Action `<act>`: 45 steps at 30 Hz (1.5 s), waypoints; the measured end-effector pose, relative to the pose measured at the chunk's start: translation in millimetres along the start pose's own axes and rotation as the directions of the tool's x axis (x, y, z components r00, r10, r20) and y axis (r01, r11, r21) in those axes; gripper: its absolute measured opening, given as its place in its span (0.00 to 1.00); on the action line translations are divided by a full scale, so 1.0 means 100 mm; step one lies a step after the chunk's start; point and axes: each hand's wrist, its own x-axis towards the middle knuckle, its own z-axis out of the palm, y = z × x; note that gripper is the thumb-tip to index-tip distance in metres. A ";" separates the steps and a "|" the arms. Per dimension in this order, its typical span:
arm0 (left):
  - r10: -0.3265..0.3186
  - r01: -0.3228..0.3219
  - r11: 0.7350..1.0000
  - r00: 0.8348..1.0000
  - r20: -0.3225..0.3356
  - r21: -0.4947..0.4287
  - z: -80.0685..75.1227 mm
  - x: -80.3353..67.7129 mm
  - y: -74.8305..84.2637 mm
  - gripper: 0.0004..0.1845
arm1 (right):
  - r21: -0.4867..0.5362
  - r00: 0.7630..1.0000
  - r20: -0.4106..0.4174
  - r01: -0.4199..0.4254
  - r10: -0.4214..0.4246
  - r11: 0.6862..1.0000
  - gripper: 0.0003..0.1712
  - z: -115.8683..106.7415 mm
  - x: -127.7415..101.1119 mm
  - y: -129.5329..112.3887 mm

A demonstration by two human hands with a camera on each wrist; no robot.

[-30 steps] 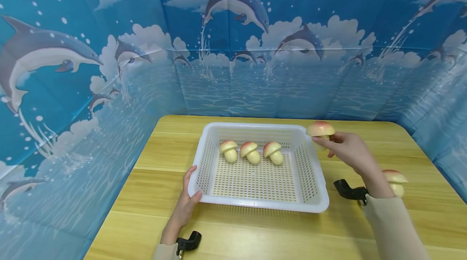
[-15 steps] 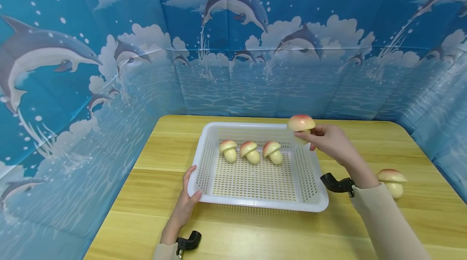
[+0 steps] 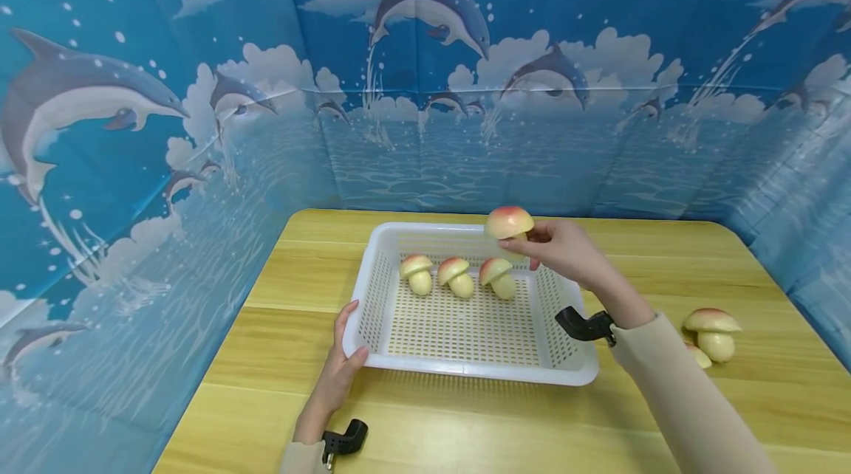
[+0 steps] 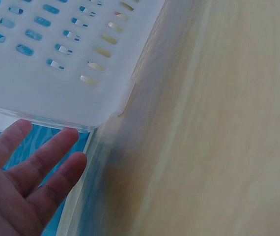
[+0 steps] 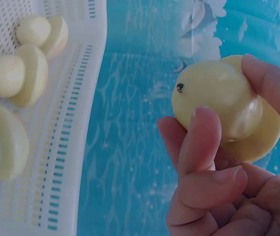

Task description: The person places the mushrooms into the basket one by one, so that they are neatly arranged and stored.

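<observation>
Right fingers [image 5: 201, 137]: closed in a pinch round the stem.
Held mushroom [image 3: 509, 223]: cap up in that pinch, lifted near the far rim of the white basket [image 3: 465, 368].
Left fingers [image 4: 44, 158]: nearly straight, slightly spread, tips touching the basket's left rim.
Three mushrooms [image 3: 457, 279]: in a row inside, below and left of my right fingers.
Handling: glossy skin looked slippery; I judged an even pinch, a slow lowering clear of the row and a steadied rim best.
</observation>
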 end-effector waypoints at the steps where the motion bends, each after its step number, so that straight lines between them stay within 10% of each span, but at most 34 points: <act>1: -0.001 0.001 1.000 1.000 -0.001 0.001 0.00 0.00 0.00 0.37 | 0.007 1.000 0.005 0.006 -0.006 1.000 0.31 0.02 0.01 -0.01; 45: -0.003 0.003 1.000 1.000 0.001 -0.018 0.01 0.00 0.00 0.37 | 0.216 0.943 0.321 0.012 -0.082 0.976 0.20 0.84 0.54 -0.11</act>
